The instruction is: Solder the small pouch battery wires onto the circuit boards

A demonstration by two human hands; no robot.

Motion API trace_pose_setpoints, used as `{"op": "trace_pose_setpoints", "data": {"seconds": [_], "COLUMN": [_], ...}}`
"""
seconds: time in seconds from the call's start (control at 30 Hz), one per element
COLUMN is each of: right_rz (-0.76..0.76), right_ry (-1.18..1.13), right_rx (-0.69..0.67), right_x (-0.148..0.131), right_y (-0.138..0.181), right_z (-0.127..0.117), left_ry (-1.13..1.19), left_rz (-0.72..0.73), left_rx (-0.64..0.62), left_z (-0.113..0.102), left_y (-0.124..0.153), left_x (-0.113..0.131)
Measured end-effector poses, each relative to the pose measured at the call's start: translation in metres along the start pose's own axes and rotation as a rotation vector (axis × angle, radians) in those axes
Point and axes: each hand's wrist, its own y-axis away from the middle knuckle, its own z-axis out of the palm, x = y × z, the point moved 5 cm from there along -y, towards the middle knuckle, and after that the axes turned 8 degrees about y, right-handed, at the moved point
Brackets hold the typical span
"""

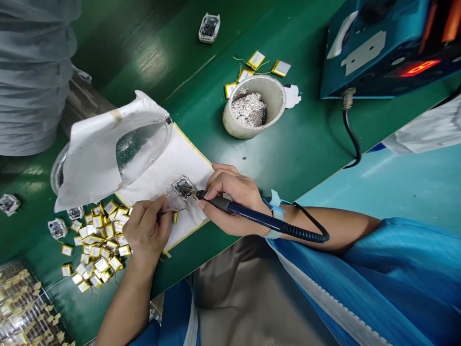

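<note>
My right hand grips a dark blue soldering iron, its tip resting on a small circuit board module that lies on a white pad. My left hand is closed in a pinch on thin wires that lead toward the module, with a small yellow-edged battery cell hanging beside the fingers. The iron's coiled cord runs back over my right wrist, which wears a light blue strap.
A pile of small yellow-edged battery cells lies left of my left hand. A white cup of solder scraps stands behind, with loose cells near it. A covered magnifier, a blue soldering station and another module sit on the green bench.
</note>
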Motion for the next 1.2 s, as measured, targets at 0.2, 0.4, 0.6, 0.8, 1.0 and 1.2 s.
{"op": "trace_pose_setpoints", "data": {"seconds": [0.2,0.4,0.6,0.8,1.0,1.2], "right_rz": [-0.002,-0.005,0.040,0.009,-0.025,-0.014], "right_ry": [0.002,-0.020,-0.039,-0.071,-0.082,-0.102], "right_rx": [0.003,0.019,0.139,0.183,0.218,0.230], "right_x": [-0.001,0.000,0.003,0.004,0.005,0.002], "right_y": [0.000,-0.001,0.001,0.004,0.004,0.002], "right_z": [-0.001,-0.001,-0.012,-0.014,-0.013,-0.016], "left_ry": [-0.024,-0.042,0.328,0.072,0.018,0.008], "left_rz": [-0.052,-0.079,-0.004,-0.058,0.086,0.157], "left_rx": [0.000,0.007,-0.507,-0.646,-0.721,-0.609], "left_z": [0.001,-0.003,-0.026,-0.033,-0.022,-0.020], "left_y": [0.001,0.000,-0.005,-0.011,-0.019,-0.021], "left_x": [-0.003,0.000,0.031,0.007,0.015,0.009]}}
